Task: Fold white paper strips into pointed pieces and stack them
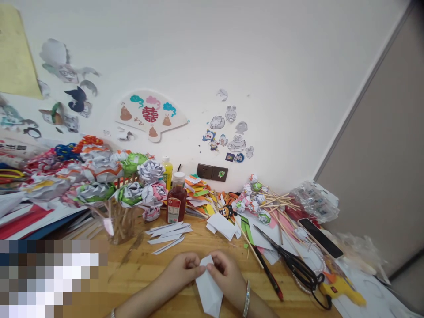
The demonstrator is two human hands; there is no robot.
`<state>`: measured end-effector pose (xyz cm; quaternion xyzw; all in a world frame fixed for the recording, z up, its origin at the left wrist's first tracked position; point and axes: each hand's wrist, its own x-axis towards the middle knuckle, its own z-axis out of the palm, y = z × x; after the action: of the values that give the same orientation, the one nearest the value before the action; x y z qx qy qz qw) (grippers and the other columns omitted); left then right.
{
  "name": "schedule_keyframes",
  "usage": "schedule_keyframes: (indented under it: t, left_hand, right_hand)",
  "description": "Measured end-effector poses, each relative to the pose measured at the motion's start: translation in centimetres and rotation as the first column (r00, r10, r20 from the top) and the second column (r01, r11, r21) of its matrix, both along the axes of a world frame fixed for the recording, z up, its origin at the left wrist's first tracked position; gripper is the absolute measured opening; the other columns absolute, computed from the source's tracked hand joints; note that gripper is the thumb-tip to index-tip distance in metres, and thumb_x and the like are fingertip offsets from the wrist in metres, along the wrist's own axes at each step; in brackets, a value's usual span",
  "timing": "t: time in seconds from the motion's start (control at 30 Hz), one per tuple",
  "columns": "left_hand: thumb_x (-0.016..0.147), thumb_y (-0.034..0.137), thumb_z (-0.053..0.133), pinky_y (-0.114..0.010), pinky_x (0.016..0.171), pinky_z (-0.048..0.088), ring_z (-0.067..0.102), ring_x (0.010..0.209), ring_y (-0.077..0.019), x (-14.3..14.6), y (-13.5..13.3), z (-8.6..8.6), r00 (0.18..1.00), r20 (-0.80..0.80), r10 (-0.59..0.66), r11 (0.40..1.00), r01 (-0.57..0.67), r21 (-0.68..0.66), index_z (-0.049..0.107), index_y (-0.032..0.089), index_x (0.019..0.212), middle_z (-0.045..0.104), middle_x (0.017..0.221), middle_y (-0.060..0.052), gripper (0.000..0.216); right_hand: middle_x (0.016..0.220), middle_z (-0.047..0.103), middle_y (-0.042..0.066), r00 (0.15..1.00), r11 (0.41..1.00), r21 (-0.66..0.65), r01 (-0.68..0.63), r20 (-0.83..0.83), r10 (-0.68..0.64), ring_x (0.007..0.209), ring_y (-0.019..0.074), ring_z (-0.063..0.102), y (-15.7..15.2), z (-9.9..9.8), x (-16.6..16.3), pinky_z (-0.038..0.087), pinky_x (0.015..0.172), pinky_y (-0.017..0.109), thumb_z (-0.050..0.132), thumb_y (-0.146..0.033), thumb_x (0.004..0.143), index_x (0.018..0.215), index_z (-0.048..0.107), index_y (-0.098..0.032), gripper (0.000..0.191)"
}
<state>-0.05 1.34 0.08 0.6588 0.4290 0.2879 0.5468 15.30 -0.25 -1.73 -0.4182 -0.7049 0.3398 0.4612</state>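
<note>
Though creased, paper (209, 289) between hands (186, 267) (228, 273)

Wooden table (132, 260). Clock centred mid-table, near side = 6. Clear container (127, 225) at 10, loose white paper strips (170, 228) inboard of it, same bearing. Red-brown bottle (176, 198) at 11. Folded white papers (222, 226) at 12. Black-and-red pen (269, 274) at 3; black-handled scissors (285, 255) farther out.

R wrist (240, 287) wears silvery bracelet (246, 299), L a band (113, 313)
</note>
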Motion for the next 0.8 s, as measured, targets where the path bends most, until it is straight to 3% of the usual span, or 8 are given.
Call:
schedule_keyframes:
  t: [0.3,0.63,0.8]
  left_hand:
    - [0.055,0.040,0.055,-0.018,0.042,0.023,0.032,0.042,-0.0063,0.0,-0.2,0.4,0.998,0.068,0.013,0.998,-0.009,-0.057,0.039,0.017,0.051,0.036,0.043,0.009,0.028]
    - [0.065,0.053,0.042,-0.020,0.045,0.028,0.037,0.044,-0.0093,0.0,-0.2,0.5,0.998,0.054,-0.044,0.999,0.043,0.027,0.045,0.016,0.051,0.039,0.044,0.006,0.039]
    - [0.067,0.054,0.040,-0.019,0.046,0.028,0.036,0.044,-0.0085,-0.1,-0.2,0.3,0.999,-0.002,-0.044,0.997,0.044,0.064,0.045,0.016,0.052,0.039,0.045,0.006,0.042]
  right_hand:
    - [0.058,0.052,-0.002,0.998,1.000,-0.017,-0.002,-0.065,0.001,0.052,0.0108,0.047,0.2,-0.5,0.1,0.037,0.047,0.020,0.051,-0.022,0.072,0.082,0.054,-0.017,0.011]
    - [0.068,0.063,0.003,0.994,0.994,0.107,0.038,0.094,-0.048,0.063,0.0148,0.055,-0.3,0.4,0.2,0.041,0.056,0.023,0.049,-0.014,0.071,0.074,0.062,-0.018,0.014]
    - [0.071,0.060,0.003,0.998,0.994,0.105,0.012,0.065,-0.019,0.065,0.0146,0.053,-0.5,0.5,0.2,0.040,0.057,0.022,0.047,-0.018,0.073,0.078,0.059,-0.017,0.012]
